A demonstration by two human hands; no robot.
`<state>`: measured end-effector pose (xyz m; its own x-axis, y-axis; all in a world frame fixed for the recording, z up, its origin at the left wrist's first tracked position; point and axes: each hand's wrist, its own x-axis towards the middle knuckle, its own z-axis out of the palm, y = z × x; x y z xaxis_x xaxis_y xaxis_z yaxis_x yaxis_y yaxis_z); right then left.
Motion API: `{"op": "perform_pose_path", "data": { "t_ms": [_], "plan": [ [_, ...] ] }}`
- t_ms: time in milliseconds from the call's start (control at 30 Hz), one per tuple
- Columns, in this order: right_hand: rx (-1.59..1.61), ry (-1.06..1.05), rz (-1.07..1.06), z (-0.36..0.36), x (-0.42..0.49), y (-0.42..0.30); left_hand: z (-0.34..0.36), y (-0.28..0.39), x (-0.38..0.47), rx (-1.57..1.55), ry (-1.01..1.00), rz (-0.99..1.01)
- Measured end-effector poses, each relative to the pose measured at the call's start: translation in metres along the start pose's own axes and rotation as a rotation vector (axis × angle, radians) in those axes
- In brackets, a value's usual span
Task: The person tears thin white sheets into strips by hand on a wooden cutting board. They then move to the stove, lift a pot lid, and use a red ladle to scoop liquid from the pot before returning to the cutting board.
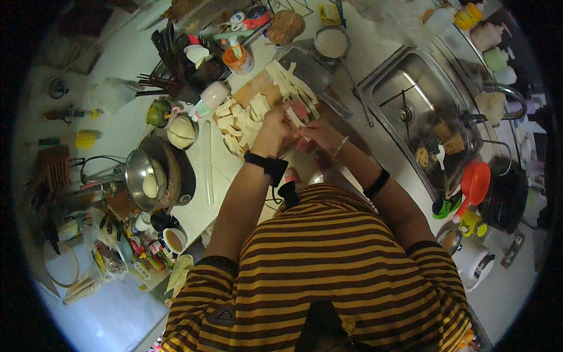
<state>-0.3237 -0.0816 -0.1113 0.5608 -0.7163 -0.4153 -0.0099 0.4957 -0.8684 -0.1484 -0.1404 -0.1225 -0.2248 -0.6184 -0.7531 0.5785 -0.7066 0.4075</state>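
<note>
My left hand (275, 127) and my right hand (323, 134) meet over the near edge of a wooden cutting board (253, 87). Between them is a pale strip of food (294, 119), with my right fingers pinching its near end. The left fingers close around its other side, though they are blurred and partly hidden. Left of my hands, pale cut chunks (244, 121) are heaped on the board. More long pale strips (286, 81) lie at its far side, beside a broad-bladed cleaver (308, 70).
A steel sink (387, 81) holding some items is on the right. A wire-mesh strainer (332, 42) lies beyond the board. To the left are a pale round vegetable (181, 132), a long translucent strip (208, 163) and a metal bowl (136, 178). An orange cup (239, 60) stands behind.
</note>
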Motion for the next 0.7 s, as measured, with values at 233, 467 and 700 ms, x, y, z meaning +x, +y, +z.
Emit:
{"op": "perform_pose_path", "data": {
  "t_ms": [233,467,700],
  "plan": [
    [0.129,-0.087,0.126,-0.022,-0.026,0.003,-0.003,0.013,0.022,-0.174,0.179,0.136],
    [0.132,-0.040,0.227,-0.028,-0.052,-0.010,0.003,0.033,0.028,-0.231,0.202,0.165],
    [0.028,0.006,0.198,-0.023,-0.069,0.000,-0.009,0.040,0.044,-0.260,0.144,0.086]
  ]
}}
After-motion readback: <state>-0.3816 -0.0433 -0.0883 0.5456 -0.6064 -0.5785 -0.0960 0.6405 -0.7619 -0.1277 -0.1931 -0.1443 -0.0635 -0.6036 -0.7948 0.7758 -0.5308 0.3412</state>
